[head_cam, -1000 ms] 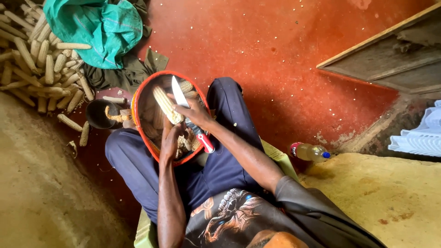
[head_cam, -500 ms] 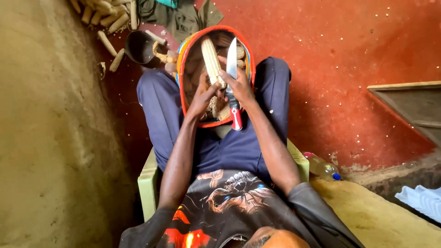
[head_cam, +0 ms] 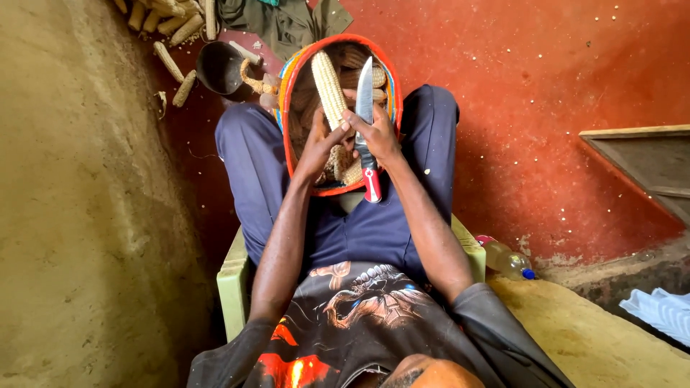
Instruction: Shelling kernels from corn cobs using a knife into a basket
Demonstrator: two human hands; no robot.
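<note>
Corn cob (head_cam: 328, 88) beside knife (head_cam: 365, 115)

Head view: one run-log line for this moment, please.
left hand: holds corn cob upright | right hand: grips knife, blade up beside cob | basket: on lap, more cobs inside | dark pot: on floor

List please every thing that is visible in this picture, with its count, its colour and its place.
corn cob: one, pale yellow, upright over the basket, in the left hand
knife: one, steel blade, red handle, in the right hand
basket: one, orange rim, on the lap
pot: one, dark, on the floor beyond the knee
loose cobs: several, tan, top left on the floor
bottle: one, clear plastic, blue cap, beside the seat
seat: one, pale green, under the person
left hand: grips the cob
right hand: grips the knife
</note>
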